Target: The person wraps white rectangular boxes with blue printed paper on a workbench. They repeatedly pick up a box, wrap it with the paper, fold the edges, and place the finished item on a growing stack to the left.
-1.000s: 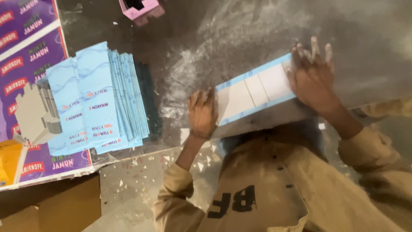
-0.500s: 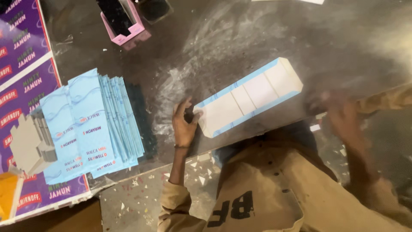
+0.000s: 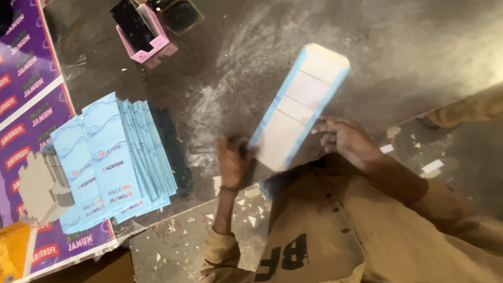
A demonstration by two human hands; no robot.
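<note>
A dark, dust-streaked worktable (image 3: 398, 47) stands over a speckled floor (image 3: 173, 251) littered with scraps.

Long blue-edged white carton (image 3: 296, 107), tilted, held.

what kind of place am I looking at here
Probably a small packaging or box-folding workshop: a fanned stack of flat blue cartons lies on a dusty dark worktable, and both hands hold a folded blue-and-white carton.
</note>
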